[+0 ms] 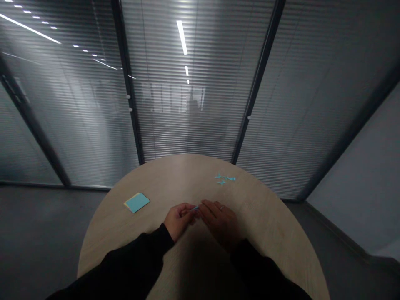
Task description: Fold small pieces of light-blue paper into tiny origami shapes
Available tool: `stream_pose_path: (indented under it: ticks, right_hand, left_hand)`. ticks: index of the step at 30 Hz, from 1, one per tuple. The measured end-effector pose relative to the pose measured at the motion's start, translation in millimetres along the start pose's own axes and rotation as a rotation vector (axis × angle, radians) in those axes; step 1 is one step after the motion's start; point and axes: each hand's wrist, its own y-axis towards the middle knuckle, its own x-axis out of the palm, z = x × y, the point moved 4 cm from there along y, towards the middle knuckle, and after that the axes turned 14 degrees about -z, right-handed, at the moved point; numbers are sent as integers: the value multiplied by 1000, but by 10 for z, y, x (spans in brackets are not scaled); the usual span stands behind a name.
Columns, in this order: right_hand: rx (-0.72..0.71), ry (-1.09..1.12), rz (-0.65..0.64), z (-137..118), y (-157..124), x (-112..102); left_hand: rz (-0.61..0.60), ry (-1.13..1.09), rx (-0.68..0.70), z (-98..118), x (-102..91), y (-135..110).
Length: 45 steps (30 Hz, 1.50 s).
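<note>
Near the middle of the table, my left hand (pixel 180 218) pinches a small folded piece of blue paper (pixel 194 208) between thumb and fingers. My right hand (pixel 218 218), palm down with a ring on one finger, meets the other end of that paper. Its fingers lie close together and its fingertips are closed on the paper; the thumb is mostly hidden. Only a narrow blue strip shows between the two hands. Beyond my right hand lie several small folded blue paper pieces (pixel 225 178). To the left of my left hand rests a stack of blue sticky notes (pixel 137 202) with a yellow edge beneath.
The round wooden table (pixel 175 175) has its far edge close to a glass partition with blinds (pixel 193 133). Dark frame posts (pixel 133 112) divide the glass. A pale wall (pixel 368 179) stands to the right, and grey floor (pixel 40 233) shows on the left.
</note>
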Motion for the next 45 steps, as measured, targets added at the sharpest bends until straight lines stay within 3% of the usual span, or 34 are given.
stream_pose_path:
  ticks: [3, 8, 12, 16, 23, 26, 32, 40, 45]
  right_hand:
    - [35, 90, 1, 9, 33, 13]
    - [179, 504, -17, 124, 30, 114]
    - [225, 703, -50, 163, -10, 174]
    - [272, 722, -31, 154, -25, 175]
    - [353, 638, -10, 127, 9, 181]
    - [396, 662, -3, 125, 9, 196]
    - [528, 829, 40, 192, -37, 244]
    - [529, 1085, 106, 221, -65, 344]
    - [531, 1240, -9, 210, -60, 348]
  left_hand:
    - [14, -16, -4, 2, 15, -1]
    - [17, 81, 16, 51, 48, -30]
    - [2, 161, 19, 94, 58, -62]
    - [-1, 208, 38, 115, 61, -62]
    - [68, 111, 35, 29, 85, -8]
    - [41, 83, 13, 10, 113, -3]
    - [-13, 36, 49, 22, 141, -9]
    - [48, 89, 59, 98, 98, -32]
    - [53, 121, 39, 141, 84, -51]
